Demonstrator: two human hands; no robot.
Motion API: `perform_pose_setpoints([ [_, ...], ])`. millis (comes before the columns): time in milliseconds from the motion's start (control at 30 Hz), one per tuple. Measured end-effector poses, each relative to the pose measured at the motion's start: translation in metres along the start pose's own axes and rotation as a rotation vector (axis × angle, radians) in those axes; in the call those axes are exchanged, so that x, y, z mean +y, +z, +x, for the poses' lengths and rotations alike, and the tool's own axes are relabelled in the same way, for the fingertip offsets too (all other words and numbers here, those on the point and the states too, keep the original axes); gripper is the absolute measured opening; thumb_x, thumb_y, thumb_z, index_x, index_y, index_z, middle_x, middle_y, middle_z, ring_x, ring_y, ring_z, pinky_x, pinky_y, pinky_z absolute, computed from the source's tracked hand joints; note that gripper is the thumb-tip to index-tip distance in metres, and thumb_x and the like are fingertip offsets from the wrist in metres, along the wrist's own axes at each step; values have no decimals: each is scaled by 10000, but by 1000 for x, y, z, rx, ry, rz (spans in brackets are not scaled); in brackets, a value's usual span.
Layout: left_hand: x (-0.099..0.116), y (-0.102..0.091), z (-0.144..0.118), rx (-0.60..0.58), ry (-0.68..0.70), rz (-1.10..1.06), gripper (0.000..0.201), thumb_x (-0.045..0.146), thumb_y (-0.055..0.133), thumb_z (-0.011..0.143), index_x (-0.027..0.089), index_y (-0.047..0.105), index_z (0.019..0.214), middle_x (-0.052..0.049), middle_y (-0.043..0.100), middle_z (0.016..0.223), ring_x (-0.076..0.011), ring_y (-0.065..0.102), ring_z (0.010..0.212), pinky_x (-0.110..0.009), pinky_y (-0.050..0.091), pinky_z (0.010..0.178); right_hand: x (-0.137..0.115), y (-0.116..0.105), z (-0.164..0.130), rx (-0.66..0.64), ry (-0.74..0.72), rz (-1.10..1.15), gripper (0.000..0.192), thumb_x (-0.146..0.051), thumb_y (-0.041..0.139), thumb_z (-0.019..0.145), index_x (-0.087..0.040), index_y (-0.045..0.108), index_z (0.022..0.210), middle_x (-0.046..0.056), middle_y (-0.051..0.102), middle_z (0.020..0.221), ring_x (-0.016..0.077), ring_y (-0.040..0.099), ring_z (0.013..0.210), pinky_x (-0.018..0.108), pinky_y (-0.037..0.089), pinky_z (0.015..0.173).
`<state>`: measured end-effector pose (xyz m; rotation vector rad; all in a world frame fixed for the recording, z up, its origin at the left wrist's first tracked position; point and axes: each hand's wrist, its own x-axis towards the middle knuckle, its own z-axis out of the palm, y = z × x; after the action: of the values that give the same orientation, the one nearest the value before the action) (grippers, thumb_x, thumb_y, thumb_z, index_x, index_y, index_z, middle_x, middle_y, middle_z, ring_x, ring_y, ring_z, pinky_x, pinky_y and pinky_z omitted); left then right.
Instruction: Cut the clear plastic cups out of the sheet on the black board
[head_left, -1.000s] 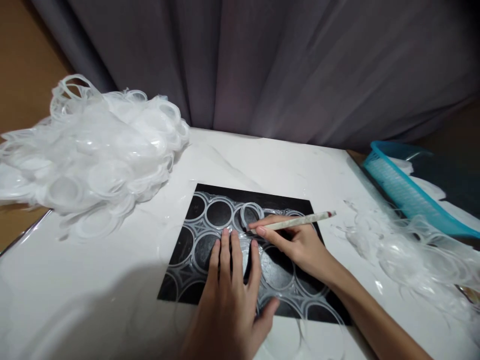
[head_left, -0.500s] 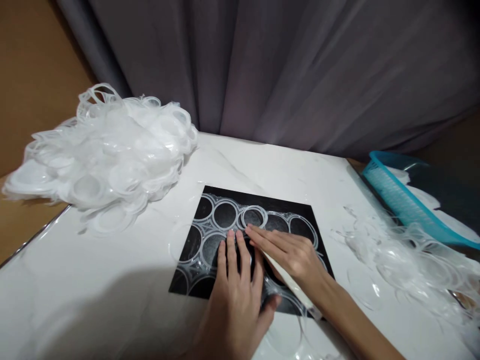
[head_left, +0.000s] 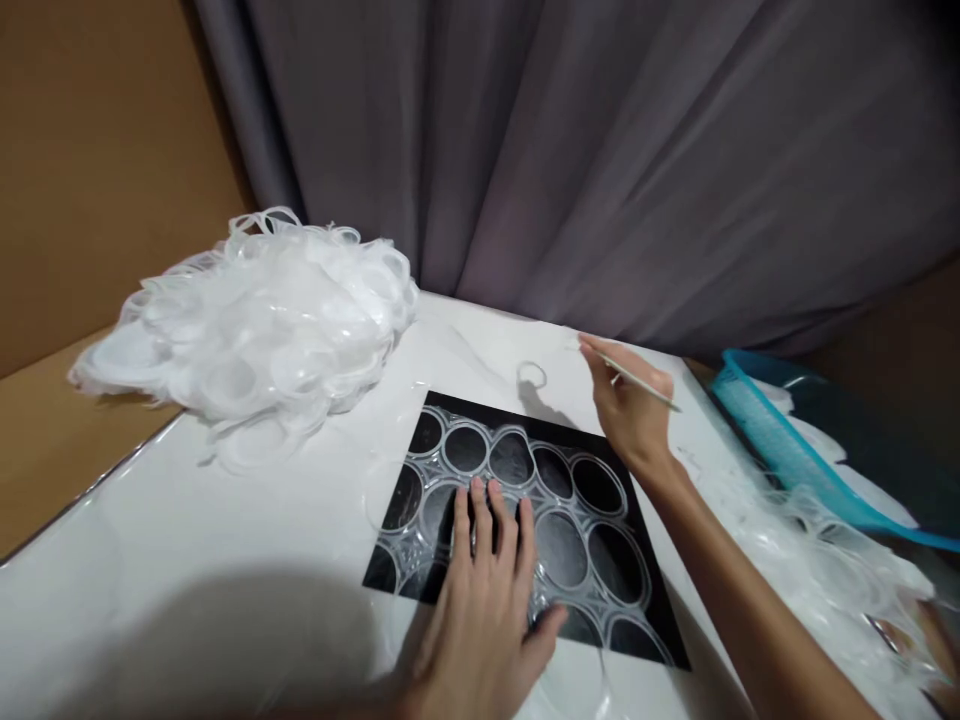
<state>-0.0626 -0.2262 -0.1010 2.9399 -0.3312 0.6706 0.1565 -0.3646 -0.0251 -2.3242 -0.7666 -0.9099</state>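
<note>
A clear plastic sheet of round cut-outs (head_left: 559, 500) lies on a black mat (head_left: 652, 640) on the white table. My left hand (head_left: 484, 600) lies flat on the sheet, fingers spread, pressing it down. My right hand (head_left: 628, 400) is raised beyond the mat's far right corner and holds a thin white stick-like tool (head_left: 645, 385). A small clear plastic ring (head_left: 532, 376) hovers just left of that hand, above the table; its shadow falls on the mat's far edge.
A big heap of clear plastic discs and rings (head_left: 259, 335) fills the table's far left. Loose clear plastic scraps (head_left: 817, 560) lie at the right, next to a turquoise basket (head_left: 780, 440). A grey curtain (head_left: 600, 150) hangs behind the table.
My right hand has lifted off the sheet and swung away to the far right with the tool. A small ring that sat on the sheet is now off it, above the table. The left hand stays.
</note>
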Motion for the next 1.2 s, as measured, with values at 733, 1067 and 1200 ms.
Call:
perform_pose_setpoints([
  [733, -9, 2, -9, -78, -176, 85, 1523, 1120, 371, 570, -59, 457, 1529, -393, 401, 1522, -622, 261, 1468, -764, 178, 1190, -76, 19, -70, -674, 474, 765, 225, -405, 704, 968, -228, 799, 1069, 88, 761, 1078, 239, 719, 977, 416, 575, 872],
  [1067, -3, 0, -5, -109, -217, 95, 1477, 1111, 448, 540, -19, 538, 1488, -398, 401, 1515, -598, 336, 1448, -745, 270, 1163, -80, 20, -73, -636, 434, 805, 190, -373, 703, 976, -233, 803, 1058, 62, 773, 1096, 219, 730, 1019, 402, 586, 911],
  [1200, -2, -1, -3, -115, -234, 125, 1499, 1127, 449, 486, 5, 567, 1473, -374, 430, 1509, -583, 352, 1447, -727, 297, 1165, -81, 19, -74, -593, 420, 781, 177, -360, 700, 980, -241, 803, 1060, 53, 776, 1097, 216, 732, 1025, 415, 586, 932],
])
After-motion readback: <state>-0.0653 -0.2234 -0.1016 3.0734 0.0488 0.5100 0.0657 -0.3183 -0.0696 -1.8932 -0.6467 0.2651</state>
